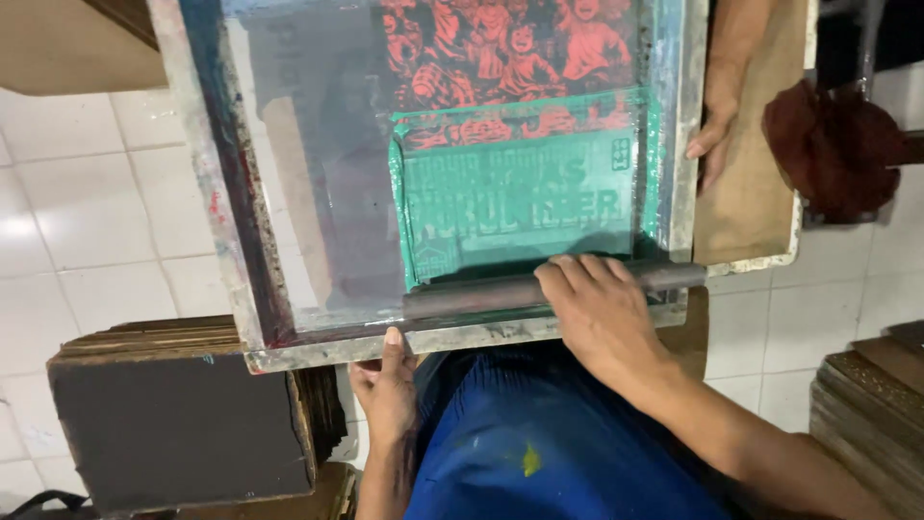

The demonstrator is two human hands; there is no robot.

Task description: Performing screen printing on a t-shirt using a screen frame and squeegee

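At the lower left of the frame, a stack of dark grey cardboard sheets with brown edges [183, 424] stands on the white tiled floor [87, 221], close beside the person's knees. Right of it, filling the upper centre, a wide metal-framed printing screen with ink-stained mesh [231, 241] lies flat; its right half carries a red figure design above a block of green ink [520, 207], the ink apparently drawn toward the near edge. At lower centre the left hand [388, 390] grips the near rail of the frame from below, thumb up over the metal and fingers curled under out of sight, probably to steady the screen against shifting. Below it shows the person's blue, paint-flecked garment [539, 443]. Right of centre the right hand [602, 313] rests palm down on a long dark squeegee bar [481, 294], fingers closed over its top, pressing it to the mesh at the near end of the green block. At upper right another person's hand [714, 144] lies fingers loosely extended against the frame's far-side rail, over a brown wooden board [756, 202] beneath the screen. Farthest right, a crumpled dark red rag [833, 144] sits by the board's edge.
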